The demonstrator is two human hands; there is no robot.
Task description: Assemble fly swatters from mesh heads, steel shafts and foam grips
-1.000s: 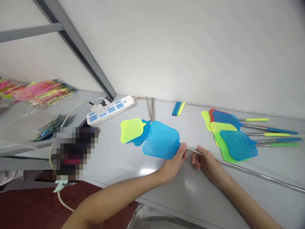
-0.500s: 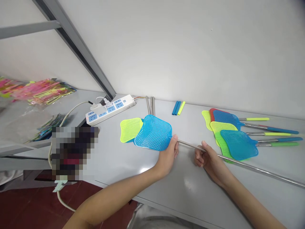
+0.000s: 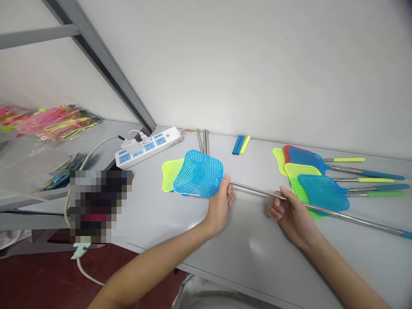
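Head: yellow paddle (image 3: 169, 174) behind held swatter (image 3: 200, 174)

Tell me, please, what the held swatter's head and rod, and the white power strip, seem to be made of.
Swatter head: probably smooth plastic, thin and evenly perforated, solid blue.
Rod: likely polished metal, silvery with bright reflections.
Power strip: probably hard plastic, with a smooth-looking, opaque white casing; gloss is hard to judge.
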